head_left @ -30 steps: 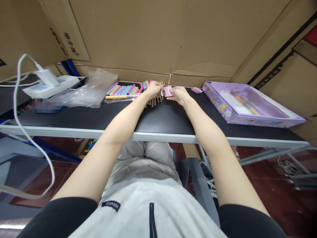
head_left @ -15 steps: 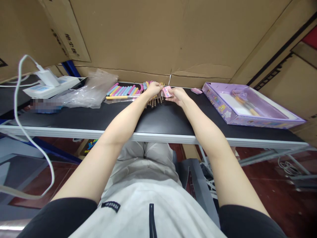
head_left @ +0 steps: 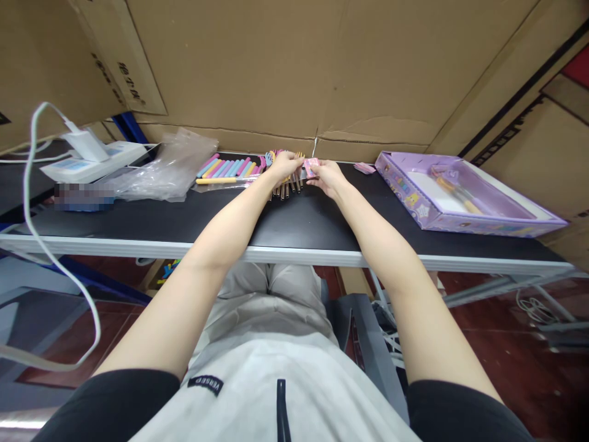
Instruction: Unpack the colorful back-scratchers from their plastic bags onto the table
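Note:
My right hand (head_left: 330, 177) pinches a small pink printed card (head_left: 311, 164) at the back of the black table. Close on its left, my left hand (head_left: 284, 166) has its fingertips pressed together near the card's edge. A bit of clear plastic shows between the hands, but what the left fingers grip is too small to make out. Under and behind the left hand lies a pile of metal rods (head_left: 281, 191) with pink, blue and yellow claw-shaped heads (head_left: 270, 157), partly covered by the hand. Left of the pile is a row of coloured handles (head_left: 229, 167).
A yellow-handled piece (head_left: 216, 181) in clear wrapping lies before the row. Further left are clear plastic bags (head_left: 165, 169) and a white power strip (head_left: 94, 161). Pink cards (head_left: 364, 167) and an open purple box (head_left: 488, 228) stand right. Cardboard walls (head_left: 294, 67) the back.
My right hand has shifted slightly left, and the pink card is tilted a little differently beside the left fingertips. My left hand stays almost where it was.

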A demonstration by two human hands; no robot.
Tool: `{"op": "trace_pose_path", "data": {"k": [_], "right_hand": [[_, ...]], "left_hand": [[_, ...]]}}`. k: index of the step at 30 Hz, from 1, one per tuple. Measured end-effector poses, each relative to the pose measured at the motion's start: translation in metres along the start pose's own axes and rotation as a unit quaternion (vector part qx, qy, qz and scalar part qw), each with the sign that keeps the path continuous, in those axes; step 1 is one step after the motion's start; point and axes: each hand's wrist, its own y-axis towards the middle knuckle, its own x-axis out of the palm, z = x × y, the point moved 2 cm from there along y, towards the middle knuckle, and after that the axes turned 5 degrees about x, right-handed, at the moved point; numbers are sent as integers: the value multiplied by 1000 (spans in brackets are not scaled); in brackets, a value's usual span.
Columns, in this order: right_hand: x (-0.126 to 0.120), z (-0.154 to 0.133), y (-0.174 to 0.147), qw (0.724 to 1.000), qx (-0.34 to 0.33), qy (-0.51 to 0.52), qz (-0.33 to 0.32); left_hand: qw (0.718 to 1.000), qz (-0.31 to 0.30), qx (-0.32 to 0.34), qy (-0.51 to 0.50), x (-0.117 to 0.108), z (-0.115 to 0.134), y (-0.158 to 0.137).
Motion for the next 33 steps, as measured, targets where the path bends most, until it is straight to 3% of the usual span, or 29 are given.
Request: {"op": "trace_pose_path", "data": {"k": [22, 29, 33], "right_hand": [[-13, 7, 18, 1000, -4, 15, 11], [-9, -2, 1, 998, -10, -31, 47], [-9, -5, -3, 999, -17, -49, 10]], "left_hand": [[1000, 9, 12, 8, 0, -3, 4], [1000, 5, 16, 13, 0, 4, -4], [1000, 23, 14, 10, 0, 3, -1]]}}
